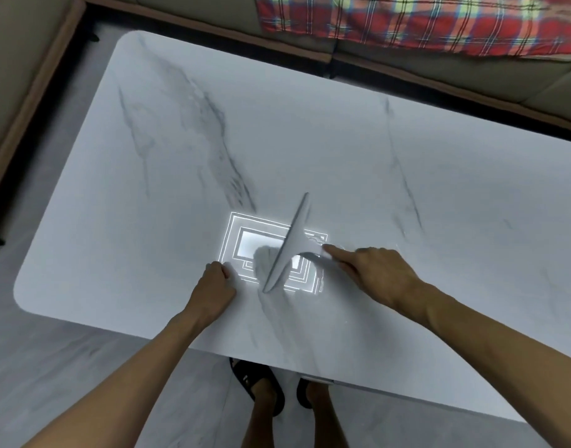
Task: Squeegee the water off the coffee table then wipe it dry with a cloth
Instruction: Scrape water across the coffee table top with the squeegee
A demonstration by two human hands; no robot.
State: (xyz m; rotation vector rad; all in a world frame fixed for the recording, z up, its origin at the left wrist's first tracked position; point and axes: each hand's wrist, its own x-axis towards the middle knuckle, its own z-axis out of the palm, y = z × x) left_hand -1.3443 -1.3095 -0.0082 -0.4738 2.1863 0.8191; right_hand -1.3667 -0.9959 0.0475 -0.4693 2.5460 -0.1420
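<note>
Right hand (379,274) is gripping the squeegee (289,245), left hand (216,281) curled empty beside it, so a tilted blade probably leaves streaks on the coffee table (342,140).

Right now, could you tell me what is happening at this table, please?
A person stands at a white marble coffee table, drawing a pale squeegee across it with the right hand. The left hand rests loosely curled on the top beside it. Some water glints near the blade. No cloth is in view.
</note>
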